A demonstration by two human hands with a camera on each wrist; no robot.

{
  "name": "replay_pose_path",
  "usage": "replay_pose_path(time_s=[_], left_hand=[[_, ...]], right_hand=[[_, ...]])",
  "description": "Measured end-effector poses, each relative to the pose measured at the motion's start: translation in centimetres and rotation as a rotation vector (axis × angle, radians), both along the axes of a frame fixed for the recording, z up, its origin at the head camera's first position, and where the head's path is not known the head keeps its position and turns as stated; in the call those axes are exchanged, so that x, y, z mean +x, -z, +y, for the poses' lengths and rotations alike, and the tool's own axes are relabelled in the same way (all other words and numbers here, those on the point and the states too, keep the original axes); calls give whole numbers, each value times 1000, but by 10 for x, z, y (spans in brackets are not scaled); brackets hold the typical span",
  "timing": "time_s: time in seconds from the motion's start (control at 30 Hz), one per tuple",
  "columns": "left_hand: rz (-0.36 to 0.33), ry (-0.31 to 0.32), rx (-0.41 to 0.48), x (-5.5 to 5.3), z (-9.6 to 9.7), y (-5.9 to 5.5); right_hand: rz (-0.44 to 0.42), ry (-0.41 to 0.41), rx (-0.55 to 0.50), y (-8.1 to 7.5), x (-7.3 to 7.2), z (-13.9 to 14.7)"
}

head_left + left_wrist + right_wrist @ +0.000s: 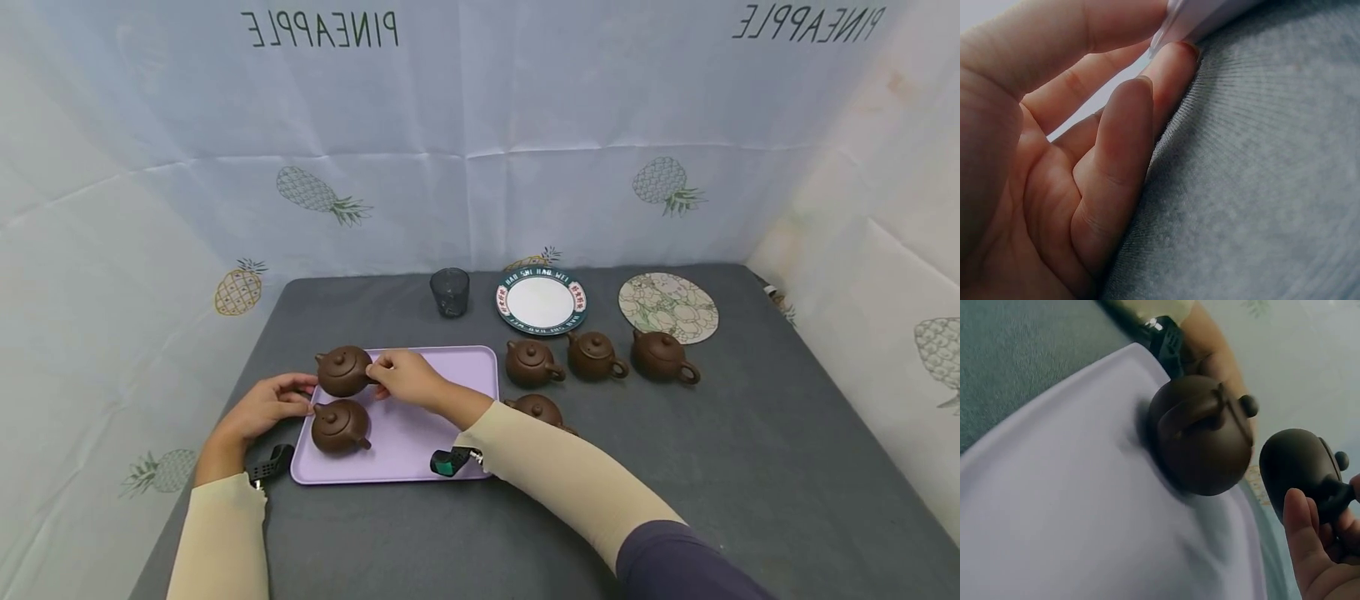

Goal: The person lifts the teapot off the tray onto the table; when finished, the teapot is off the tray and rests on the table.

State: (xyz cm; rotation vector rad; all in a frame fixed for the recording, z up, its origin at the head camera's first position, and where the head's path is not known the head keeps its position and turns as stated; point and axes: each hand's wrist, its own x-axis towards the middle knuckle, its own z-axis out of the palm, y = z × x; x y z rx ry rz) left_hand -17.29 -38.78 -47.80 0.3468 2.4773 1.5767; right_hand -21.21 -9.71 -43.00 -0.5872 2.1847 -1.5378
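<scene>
My right hand (408, 379) pinches the handle of a brown clay teapot (342, 372) at the back left of the lilac tray (420, 450). In the right wrist view, fingers and thumb close round that handle, and the held teapot (1294, 465) is beside a second one. This second brown teapot (340, 427) sits on the tray just in front, its handle to the right. My left hand (266, 407) is at the tray's left edge with loosely bent fingers. In the left wrist view, fingertips of the left hand (1085, 137) meet the tray rim, low against the grey cloth.
Right of the tray stand more brown teapots (529, 364), one partly hidden behind my right forearm. Along the back are a dark glass (450, 292), a plate with a patterned rim (540, 302) and a round patterned mat (667, 304). Grey cloth (360, 542) covers the table.
</scene>
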Motion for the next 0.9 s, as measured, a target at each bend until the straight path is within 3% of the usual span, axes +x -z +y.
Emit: replay_pose_path(time_s=[0.2, 0.43, 0.73, 0.9], left_hand=[[-9, 0, 12, -2, 0, 1], [-37, -29, -17, -3, -4, 3], [-41, -24, -38, -2, -4, 3], [-38, -25, -30, -3, -4, 4]], right_hand=[[-53, -3, -81, -17, 4, 31], [-24, -4, -105, -30, 5, 77], [33, 35, -77, -35, 10, 144], [63, 56, -112, -34, 16, 183]])
